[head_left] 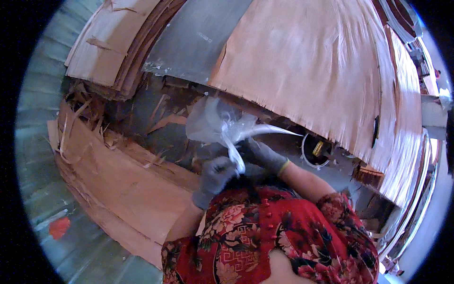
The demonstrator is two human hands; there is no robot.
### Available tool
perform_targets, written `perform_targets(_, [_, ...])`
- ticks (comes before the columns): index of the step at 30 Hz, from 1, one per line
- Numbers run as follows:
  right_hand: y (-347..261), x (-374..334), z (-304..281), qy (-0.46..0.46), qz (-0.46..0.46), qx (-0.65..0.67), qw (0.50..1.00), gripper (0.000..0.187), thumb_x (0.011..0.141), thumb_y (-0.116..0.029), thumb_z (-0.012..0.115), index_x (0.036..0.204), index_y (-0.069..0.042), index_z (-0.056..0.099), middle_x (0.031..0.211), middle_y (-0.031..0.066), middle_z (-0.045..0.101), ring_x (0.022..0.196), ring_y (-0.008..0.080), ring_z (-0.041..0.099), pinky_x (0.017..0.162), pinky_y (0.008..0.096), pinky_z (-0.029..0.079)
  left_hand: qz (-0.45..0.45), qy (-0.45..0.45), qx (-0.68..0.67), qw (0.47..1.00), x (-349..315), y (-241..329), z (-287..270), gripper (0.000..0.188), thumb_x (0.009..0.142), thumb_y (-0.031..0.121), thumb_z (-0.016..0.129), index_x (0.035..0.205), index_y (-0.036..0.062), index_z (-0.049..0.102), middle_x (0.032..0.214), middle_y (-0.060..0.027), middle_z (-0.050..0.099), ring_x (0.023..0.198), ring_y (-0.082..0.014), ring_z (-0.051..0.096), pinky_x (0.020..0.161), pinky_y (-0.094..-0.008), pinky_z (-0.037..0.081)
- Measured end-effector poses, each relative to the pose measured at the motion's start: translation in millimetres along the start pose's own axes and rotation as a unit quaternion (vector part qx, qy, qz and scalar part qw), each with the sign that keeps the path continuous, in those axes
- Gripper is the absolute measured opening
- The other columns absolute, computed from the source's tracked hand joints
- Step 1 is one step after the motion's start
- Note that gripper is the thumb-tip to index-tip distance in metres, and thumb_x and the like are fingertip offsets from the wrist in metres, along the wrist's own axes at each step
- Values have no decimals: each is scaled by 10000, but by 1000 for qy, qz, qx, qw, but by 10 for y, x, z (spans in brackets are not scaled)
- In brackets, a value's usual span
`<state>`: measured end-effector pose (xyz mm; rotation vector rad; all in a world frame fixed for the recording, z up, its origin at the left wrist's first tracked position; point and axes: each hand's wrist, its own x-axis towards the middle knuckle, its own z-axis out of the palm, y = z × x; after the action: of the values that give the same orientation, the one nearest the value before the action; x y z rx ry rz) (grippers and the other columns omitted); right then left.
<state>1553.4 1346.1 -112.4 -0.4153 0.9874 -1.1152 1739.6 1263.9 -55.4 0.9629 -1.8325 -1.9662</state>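
Note:
A clear, crumpled plastic bag [210, 123] hangs in front of me, over the gap between stacks of wood sheets. Its gathered, twisted end runs down to my left hand [215, 177], which wears a grey glove and is closed on it. My right hand [265, 156], in a grey glove with a yellowish cuff edge, is at the bag's near right side with its fingers curled in against the plastic. Its fingertips are partly hidden. A pointed tail of the plastic stretches out to the right, above this hand.
Thin veneer sheets [302, 61] cover the far side, beside a grey board [196, 40]. Another veneer stack [127, 189] lies at near left, with torn strips [165, 123] around the gap. Right of my hands stands a round bucket [309, 161] holding something yellow. A brush-like block [369, 176] sits beyond.

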Motion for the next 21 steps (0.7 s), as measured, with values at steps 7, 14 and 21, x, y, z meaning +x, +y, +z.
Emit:
perform_targets(7, [-316, 431, 248, 95, 25, 43, 994, 230, 925, -179, 542, 1086, -19, 579, 848, 11, 614, 648, 92, 560, 594, 245, 449, 50, -240, 538, 807, -407, -495, -446, 109, 788, 200, 627, 755, 106, 670, 733, -127, 628, 667, -314, 602, 560, -444, 452])
perform_targets(14, [-494, -163, 206, 80, -15, -135, 988, 166, 888, -139, 583, 957, 8, 616, 707, 39, 602, 609, 84, 514, 565, 255, 432, 296, -15, 477, 828, 544, 290, -205, 514, 840, 158, 569, 1331, 60, 450, 994, -194, 631, 854, -323, 607, 720, -393, 472])
perform_targets(21, [-229, -566, -180, 299, -138, -277, 903, 181, 885, -209, 587, 894, -29, 610, 666, 46, 593, 592, 179, 575, 568, 337, 474, 228, -98, 286, 926, 744, 104, 580, 538, 838, -1, 553, 1357, 12, 416, 1053, -135, 623, 926, -195, 606, 814, -300, 477])
